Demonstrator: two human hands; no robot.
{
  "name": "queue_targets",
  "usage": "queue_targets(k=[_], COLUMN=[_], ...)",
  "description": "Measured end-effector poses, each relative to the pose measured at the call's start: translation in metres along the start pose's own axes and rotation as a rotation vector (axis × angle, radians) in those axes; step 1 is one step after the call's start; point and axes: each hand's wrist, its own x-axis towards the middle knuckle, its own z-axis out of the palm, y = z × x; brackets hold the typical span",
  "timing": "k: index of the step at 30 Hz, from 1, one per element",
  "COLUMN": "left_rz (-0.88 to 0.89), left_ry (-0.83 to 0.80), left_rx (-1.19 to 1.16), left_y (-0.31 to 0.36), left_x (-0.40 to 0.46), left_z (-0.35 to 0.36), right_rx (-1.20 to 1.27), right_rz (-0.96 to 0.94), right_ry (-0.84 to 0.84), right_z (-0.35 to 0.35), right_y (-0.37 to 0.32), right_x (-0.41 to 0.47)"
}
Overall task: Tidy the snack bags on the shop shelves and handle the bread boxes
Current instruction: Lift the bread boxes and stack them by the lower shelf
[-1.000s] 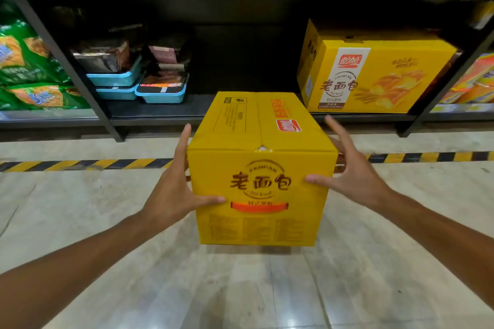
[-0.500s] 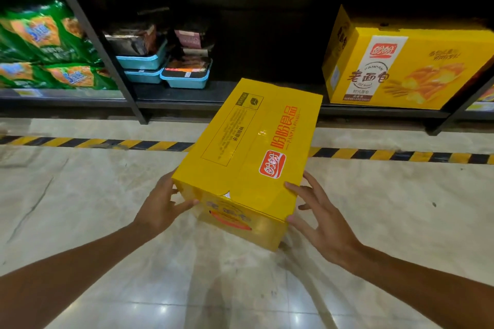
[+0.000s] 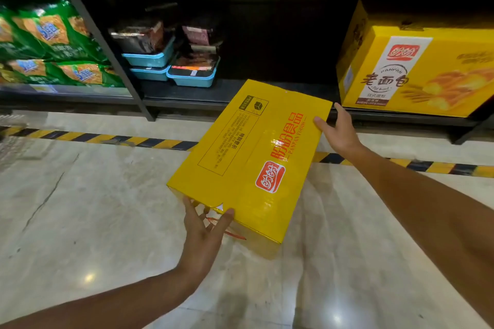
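Since half a second ago the yellow bread box [image 3: 256, 165] has swung further round, its far corner now reaching the lip of the bottom shelf [image 3: 187, 93], and the right hand has travelled from the near end up to the far right corner.

At far left, glossy green snack bags [image 3: 50, 43] lie stacked on the neighbouring shelf bay, crinkled and shiny. A slanted black metal upright [image 3: 107, 43] divides them from matte black boards, where teal plastic trays [image 3: 171, 67] with dark film lids sit piled two high. Below runs a pale, polished stone floor [image 3: 93, 222], veined and reflecting ceiling lights, crossed by a strip of black-and-yellow hazard tape [image 3: 88, 139].

The left hand [image 3: 205, 238] holds the box's near end, thumb up against its top edge and fingers spread under the flap. The box is smooth printed cardboard, rectangular, tilted with its long top face toward the camera, carried clear of the floor in front of the shelf. The right hand [image 3: 340, 136] grips the far right corner, thumb on the top face, fingers down the side. At far right a second, larger yellow carton [image 3: 417, 72] stands upright on the shelf.
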Motion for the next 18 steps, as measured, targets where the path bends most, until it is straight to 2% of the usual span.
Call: queue_targets(k=[4, 7, 12, 15, 18], left_rz=[-0.007, -0.061, -0.011, -0.072, -0.149], left_ry=[-0.007, -0.016, -0.022, -0.046, -0.145], left_rx=[0.082, 0.089, -0.004, 0.048, 0.092], left_y=[-0.005, -0.004, 0.0, 0.006, 0.035], left_x=[0.005, 0.002, 0.033, 0.071, 0.111], left_z=[-0.011, -0.013, -0.023, -0.044, -0.064], right_rx=[0.133, 0.193, 0.208, 0.197, 0.128], right_rz=[0.051, 0.055, 0.045, 0.015, 0.026], right_ry=[-0.045, -0.01, 0.108, 0.241, 0.378], right_z=[0.005, 0.003, -0.002, -0.005, -0.003], right_y=[0.009, 0.01, 0.023, 0.03, 0.04], right_x=[0.027, 0.023, -0.007, -0.046, -0.086])
